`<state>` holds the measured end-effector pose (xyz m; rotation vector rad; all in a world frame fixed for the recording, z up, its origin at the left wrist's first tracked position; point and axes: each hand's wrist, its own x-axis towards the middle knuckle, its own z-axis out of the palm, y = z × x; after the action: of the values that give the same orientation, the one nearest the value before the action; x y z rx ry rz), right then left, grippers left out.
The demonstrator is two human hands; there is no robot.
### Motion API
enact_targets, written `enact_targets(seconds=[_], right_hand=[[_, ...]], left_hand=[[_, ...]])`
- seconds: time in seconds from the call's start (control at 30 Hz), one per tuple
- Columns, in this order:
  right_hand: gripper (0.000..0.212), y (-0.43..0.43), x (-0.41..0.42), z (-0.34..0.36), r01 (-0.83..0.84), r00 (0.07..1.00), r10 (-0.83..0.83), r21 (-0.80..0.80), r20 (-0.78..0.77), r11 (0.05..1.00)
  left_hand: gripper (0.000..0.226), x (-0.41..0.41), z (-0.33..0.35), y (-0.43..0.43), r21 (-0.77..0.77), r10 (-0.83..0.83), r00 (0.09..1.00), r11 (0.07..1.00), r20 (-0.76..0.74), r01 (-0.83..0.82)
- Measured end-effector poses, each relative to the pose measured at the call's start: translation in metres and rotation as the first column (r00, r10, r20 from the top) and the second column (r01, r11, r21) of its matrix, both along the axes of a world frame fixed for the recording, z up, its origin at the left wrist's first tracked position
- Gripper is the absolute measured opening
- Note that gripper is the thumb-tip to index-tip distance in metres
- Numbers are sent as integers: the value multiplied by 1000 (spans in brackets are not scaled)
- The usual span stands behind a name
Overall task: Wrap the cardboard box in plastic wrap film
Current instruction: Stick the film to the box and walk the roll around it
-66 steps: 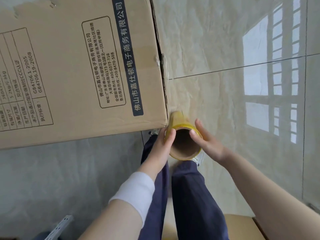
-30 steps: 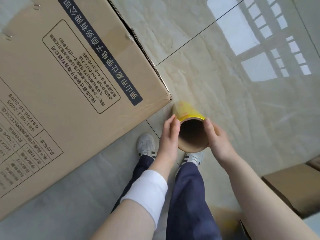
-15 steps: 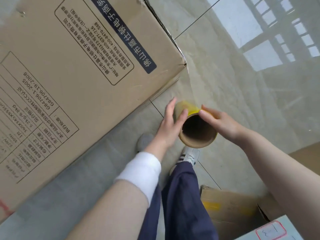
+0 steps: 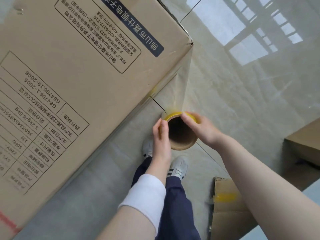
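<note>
Here, left hand (image 4: 161, 139) and right hand (image 4: 199, 127) grip the film roll (image 4: 183, 147) near the box (image 4: 78, 66).

cardboard box (image 4: 78, 75): 1, large, printed, 10 o'clock | roll of plastic wrap film (image 4: 182, 146): 1, centre | hands: 2, left hand (image 4: 161, 141), right hand (image 4: 201, 129) | white shoes (image 4: 178, 168): 2, 6 o'clock | smaller cardboard boxes (image 4: 304, 146): 2, 3 and 5 o'clock, the latter possibly flattened

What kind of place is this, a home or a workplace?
Probably a packing or storage room: a big printed cardboard box on a glossy tiled floor, more cartons nearby, and a roll of wrap film.
</note>
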<state>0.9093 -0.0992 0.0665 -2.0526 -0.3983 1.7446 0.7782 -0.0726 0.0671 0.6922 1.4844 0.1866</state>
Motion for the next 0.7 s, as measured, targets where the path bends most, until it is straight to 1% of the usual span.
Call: enact_targets(seconds=[0.07, 0.1, 0.13, 0.17, 0.2, 0.23, 0.27, 0.3, 0.33, 0.37, 0.4, 0.43, 0.5, 0.53, 0.6, 0.63, 0.7], right_hand=[[73, -2, -7, -1, -12, 1000, 12, 35, -19, 999], [67, -4, -8, -2, -3, 999, 5, 49, -31, 999], [65, -6, -8, -4, 17, 999, -14, 55, -41, 998], [67, -7, -8, -4, 27, 999, -24, 59, -46, 998], [73, -7, -9, -3, 40, 998, -36, 65, -57, 997], [85, -8, -11, -3, 56, 996, -52, 57, -70, 997], [97, -9, -14, -4, 90, 993, -86, 47, -79, 995], [104, -13, -19, -6, 155, 984, -151, 41, -92, 987], [101, -17, -25, -6, 256, 962, -249, 54, -114, 965], [89, -23, -34, -5, 364, 926, -353, 68, -130, 929], [79, -30, -44, -3, 455, 887, -443, 87, -131, 886], [74, -37, -56, -3, 528, 847, -513, 104, -139, 843], [66, -38, -83, 1, 631, 776, -622, 101, -110, 769], [59, -36, -92, 3, 630, 776, -631, 100, -26, 770], [42, -26, -99, 8, 521, 829, -535, 124, 162, 845], [33, -22, -97, 11, 424, 874, -442, 128, 201, 897], [29, -11, -94, 16, 189, 966, -202, 91, 160, 978]], left_hand=[[60, -14, 0, -11, -49, -21, 1000, 999, 5, 21], [58, -17, 1, -10, -82, -71, 997, 994, 20, 72], [56, -21, -1, -4, -98, -141, 990, 985, 21, 142], [58, -24, -3, 7, -81, -230, 973, 970, 22, 231], [63, -27, -6, 19, -39, -340, 940, 940, 18, 340], [69, -26, -7, 33, 16, -458, 889, 889, 19, 457], [72, -24, -9, 45, 65, -566, 824, 823, 22, 564], [72, -22, -11, 57, 97, -656, 755, 753, 23, 651], [69, -20, -16, 63, 117, -724, 689, 687, 29, 717], [64, -19, -16, 67, 138, -771, 636, 635, 49, 760], [58, -18, -18, 68, 150, -783, 615, 621, 90, 769], [57, -18, -16, 66, 158, -772, 623, 635, 123, 756], [60, -25, -15, 58, 172, -713, 690, 700, 123, 693], [57, -31, -13, 53, 178, -671, 735, 738, 96, 651], [55, -45, -8, 44, 172, -532, 843, 840, 80, 514], [59, -55, -7, 39, 174, -441, 893, 890, 88, 422], [60, -77, -3, 26, 158, -263, 962, 955, 73, 250]])
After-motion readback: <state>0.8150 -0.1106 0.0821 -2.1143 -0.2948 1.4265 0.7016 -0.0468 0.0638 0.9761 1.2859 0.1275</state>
